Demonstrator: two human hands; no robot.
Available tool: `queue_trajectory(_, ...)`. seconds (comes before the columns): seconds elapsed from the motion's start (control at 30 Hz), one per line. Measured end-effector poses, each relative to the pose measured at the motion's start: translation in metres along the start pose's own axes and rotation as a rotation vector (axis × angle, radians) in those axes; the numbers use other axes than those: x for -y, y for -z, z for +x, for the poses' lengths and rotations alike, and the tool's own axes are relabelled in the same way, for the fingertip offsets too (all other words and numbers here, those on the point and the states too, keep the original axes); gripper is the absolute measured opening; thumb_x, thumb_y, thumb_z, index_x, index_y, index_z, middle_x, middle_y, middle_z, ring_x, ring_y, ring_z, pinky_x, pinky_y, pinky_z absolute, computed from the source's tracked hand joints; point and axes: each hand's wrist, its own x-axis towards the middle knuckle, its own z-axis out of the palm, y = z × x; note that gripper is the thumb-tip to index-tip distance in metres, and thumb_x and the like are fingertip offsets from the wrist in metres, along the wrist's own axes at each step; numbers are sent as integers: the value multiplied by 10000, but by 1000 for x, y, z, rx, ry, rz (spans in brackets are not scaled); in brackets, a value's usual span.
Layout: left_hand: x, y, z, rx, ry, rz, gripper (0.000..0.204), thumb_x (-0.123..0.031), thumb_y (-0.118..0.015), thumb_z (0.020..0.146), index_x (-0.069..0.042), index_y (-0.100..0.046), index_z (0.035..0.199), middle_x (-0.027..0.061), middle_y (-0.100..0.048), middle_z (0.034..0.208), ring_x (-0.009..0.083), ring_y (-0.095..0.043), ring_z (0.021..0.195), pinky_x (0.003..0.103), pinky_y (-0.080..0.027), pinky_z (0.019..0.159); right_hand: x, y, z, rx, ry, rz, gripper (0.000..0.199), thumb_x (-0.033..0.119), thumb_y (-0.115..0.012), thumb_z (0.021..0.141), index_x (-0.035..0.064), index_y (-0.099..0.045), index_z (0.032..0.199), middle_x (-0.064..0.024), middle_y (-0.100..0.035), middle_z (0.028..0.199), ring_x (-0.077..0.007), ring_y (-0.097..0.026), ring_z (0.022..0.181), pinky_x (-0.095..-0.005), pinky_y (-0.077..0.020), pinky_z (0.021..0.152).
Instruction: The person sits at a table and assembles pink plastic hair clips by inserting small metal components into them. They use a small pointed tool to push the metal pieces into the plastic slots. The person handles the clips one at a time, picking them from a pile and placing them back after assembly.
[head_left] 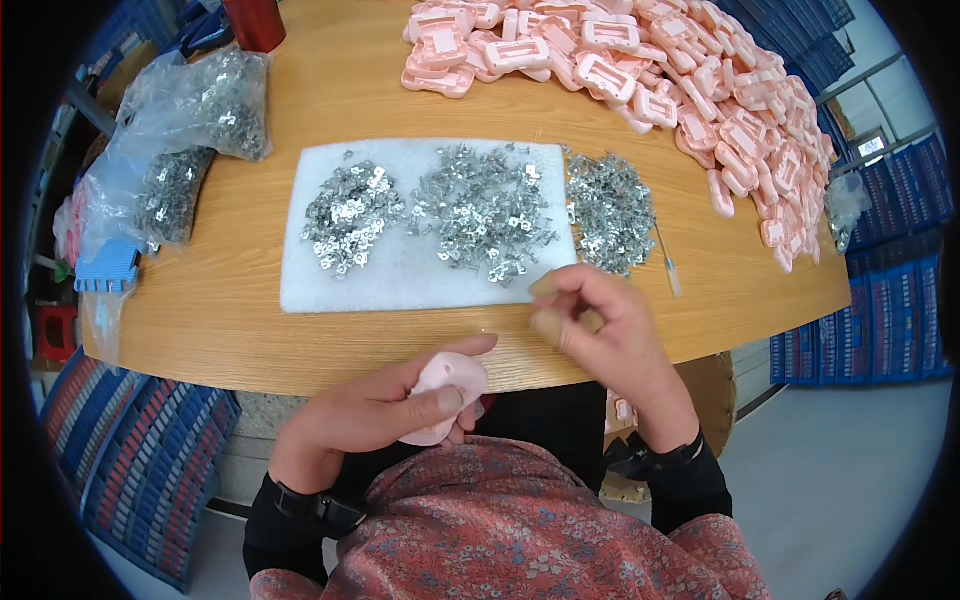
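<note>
My left hand (385, 405) is closed round a pink plastic shell (432, 385), with the thumb across its face, just off the table's front edge. My right hand (610, 325) hovers by the lower right corner of a white foam mat (340, 290). Its fingers are curled toward the thumb and wear tan finger covers; anything between the tips is too small to make out. Two piles of small silvery metal clips, a left pile (350, 220) and a larger middle pile (485, 215), lie on the mat. A third clip pile (612, 212) rests on the wood along its right edge.
A big heap of pink shells (740, 120) covers the table's far right. Clear bags of metal clips (235, 100) lie at the far left, near a red container (255, 22) and a blue plastic piece (107, 267). A thin stick-like tool (669, 262) lies right of the clips.
</note>
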Motion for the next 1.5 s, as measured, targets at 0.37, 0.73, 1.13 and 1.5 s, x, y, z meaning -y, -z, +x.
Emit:
queue_trajectory(0.37, 6, 0, 0, -292, -147, -263, 485, -210, -545, 1046, -55, -393, 1480, 73, -636, 1009, 189, -666, 887, 332, -562, 803, -15, -21, 31, -124, 313, -608, 177, 64, -747, 747, 81, -669, 905, -77, -619, 847, -289, -609, 845, -413, -475, 749)
queue_trajectory(0.73, -10, -11, 50, -444, -282, -300, 497, -65, -616, 972, -48, -418, 1428, 73, -633, 970, 164, -663, 854, 323, -570, 755, -7, -19, 26, -189, 621, -553, 238, 60, -763, 658, 85, -648, 865, -31, -611, 851, -243, -604, 806, -378, -437, 758)
queue_trajectory(1.13, -8, -19, 60, -466, -329, -185, 546, -2, -623, 913, -71, -435, 1421, 30, -605, 968, 113, -613, 867, 269, -507, 796, -5, -21, 6, -145, 300, -198, 192, 10, -714, 760, 42, -662, 942, -52, -633, 839, -197, -610, 722, -319, -479, 658)
queue_trajectory(1.5, 1, -21, 48, -373, -253, -385, 456, -242, -542, 1010, -52, -434, 1411, 57, -613, 959, 169, -669, 821, 389, -599, 782, -3, -30, 2, -22, -174, 518, 112, 44, -631, 917, -4, -620, 1019, 47, -575, 846, -23, -503, 752, -197, -431, 666)
